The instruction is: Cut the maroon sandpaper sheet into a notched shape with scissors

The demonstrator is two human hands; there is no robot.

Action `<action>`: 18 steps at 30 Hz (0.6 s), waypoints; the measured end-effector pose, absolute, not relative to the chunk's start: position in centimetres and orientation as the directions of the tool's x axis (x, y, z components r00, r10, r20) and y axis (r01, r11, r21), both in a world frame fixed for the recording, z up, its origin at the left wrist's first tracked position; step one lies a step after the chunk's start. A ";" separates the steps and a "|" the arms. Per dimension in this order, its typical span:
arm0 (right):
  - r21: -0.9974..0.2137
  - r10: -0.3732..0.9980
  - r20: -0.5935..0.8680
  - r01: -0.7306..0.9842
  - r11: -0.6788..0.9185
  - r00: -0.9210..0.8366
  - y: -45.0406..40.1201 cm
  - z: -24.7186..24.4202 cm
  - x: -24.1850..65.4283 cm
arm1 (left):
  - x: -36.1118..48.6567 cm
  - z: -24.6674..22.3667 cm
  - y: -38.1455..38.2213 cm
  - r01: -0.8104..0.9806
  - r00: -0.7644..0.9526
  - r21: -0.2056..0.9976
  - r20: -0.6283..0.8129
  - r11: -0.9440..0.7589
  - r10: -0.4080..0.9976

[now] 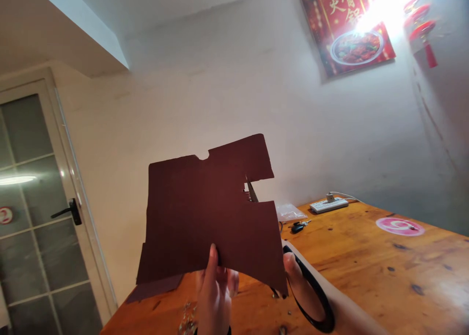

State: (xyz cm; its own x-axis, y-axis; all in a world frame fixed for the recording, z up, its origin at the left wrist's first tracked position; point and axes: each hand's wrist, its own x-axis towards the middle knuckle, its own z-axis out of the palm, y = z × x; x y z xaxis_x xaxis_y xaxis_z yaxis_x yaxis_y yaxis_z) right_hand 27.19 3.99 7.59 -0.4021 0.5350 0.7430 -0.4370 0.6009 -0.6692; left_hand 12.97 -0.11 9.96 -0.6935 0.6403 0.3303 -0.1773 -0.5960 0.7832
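Cutting what looks like a dark brown sheet of sandpaper, you pinch it with your left hand while your right hand clenches scissors, blades in the notch, needing to close

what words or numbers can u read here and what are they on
"骨" in large characters on the red food poster on the wall; the other characters are cut off, blurred or washed out by glare.
"2", probably, on the small round sign on the glass door; too blurred to be sure.
The pink round disc on the wooden table has a mark that is too small to read.
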 end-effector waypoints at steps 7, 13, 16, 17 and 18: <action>-0.575 0.505 0.808 -0.591 0.566 -0.304 3.2 8.2 26.2 | 14.3 9.7 -0.1 -0.307 -0.599 0.791 0.272 -0.529 0.753; -0.608 0.539 0.785 -0.545 0.577 -0.305 3.1 8.2 26.5 | 14.4 9.7 -0.3 -0.289 -0.498 0.766 0.393 -0.575 0.773; -0.624 0.557 0.773 -0.522 0.581 -0.304 3.6 7.2 26.3 | 14.7 9.8 -0.4 -0.305 -0.504 0.757 0.386 -0.577 0.773; -0.637 0.573 0.762 -0.512 0.577 -0.302 3.7 7.0 26.2 | 14.9 9.8 -0.4 -0.313 -0.516 0.755 0.374 -0.576 0.771; -0.654 0.593 0.746 -0.499 0.569 -0.301 3.8 6.9 26.2 | 15.0 9.8 -0.4 -0.321 -0.527 0.756 0.358 -0.571 0.771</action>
